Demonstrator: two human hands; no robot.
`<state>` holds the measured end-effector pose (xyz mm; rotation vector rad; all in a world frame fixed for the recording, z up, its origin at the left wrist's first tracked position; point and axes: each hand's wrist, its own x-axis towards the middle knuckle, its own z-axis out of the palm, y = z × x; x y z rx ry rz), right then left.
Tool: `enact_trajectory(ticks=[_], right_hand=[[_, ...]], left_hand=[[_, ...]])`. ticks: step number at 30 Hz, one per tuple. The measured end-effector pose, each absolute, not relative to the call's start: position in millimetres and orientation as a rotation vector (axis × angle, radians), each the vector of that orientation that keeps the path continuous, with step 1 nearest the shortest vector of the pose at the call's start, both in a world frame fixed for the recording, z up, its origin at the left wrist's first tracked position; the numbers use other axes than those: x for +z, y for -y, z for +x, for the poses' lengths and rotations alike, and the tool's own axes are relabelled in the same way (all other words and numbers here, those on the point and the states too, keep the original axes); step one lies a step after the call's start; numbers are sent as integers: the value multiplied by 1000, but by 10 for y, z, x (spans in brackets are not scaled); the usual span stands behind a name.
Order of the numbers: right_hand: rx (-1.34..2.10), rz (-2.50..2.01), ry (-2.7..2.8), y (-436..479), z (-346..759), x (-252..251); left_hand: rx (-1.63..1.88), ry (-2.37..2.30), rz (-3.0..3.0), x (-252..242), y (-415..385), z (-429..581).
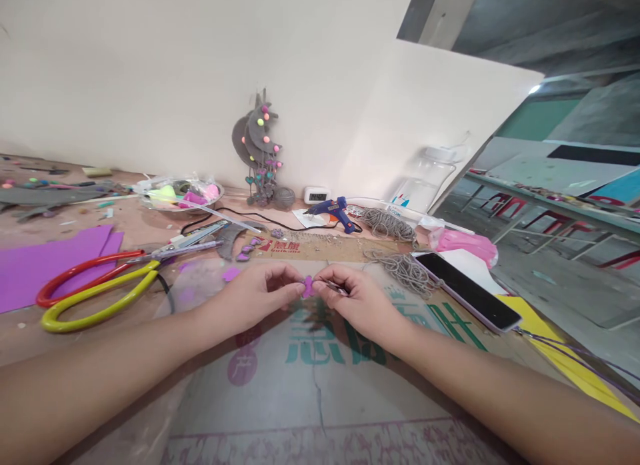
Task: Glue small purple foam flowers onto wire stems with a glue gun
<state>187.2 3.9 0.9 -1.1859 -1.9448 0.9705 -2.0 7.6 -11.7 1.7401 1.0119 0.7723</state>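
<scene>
Over the middle of the printed board (pixel 240 405), both of my hands meet at a small purple cut piece (pixel 307 286), perhaps felt. My left hand (pixel 265 293) pinches its left side between thumb and fingertips. On the other side, the closed fingers of my right hand (pixel 363 300) touch the piece. Something thin and dark (pixel 337 288) pokes out from those right fingers; its kind is not clear. Just behind lie several small purple-and-grey pieces (pixel 246 250) and a purple scrap (pixel 231 274).
Red-and-yellow-handled scissors (pixel 100 305) and purple sheets (pixel 50 265) lie left. Behind stand a bowl (pixel 150 202), a blue glue gun (pixel 335 212), a small clock (pixel 317 195) and a plastic jar (pixel 425 178). Grey yarn (pixel 407 273) and a phone (pixel 467 292) lie right. A moon decoration (pixel 257 138) hangs behind.
</scene>
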Motion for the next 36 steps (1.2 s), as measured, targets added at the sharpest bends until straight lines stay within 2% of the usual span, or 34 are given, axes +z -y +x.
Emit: enact_trajectory(ticks=[18,30,36], right_hand=[[934,-1133,1954,-59,1886,-15],[613,-950,2099,4,1966,-70],[557,-966,2172,-14,1968,-72]], left_hand=[[803,-1027,1732,-56,-43,-13],[821,-922,1591,-60,-68,-38],[818,-962,1510,-40,-92,-65]])
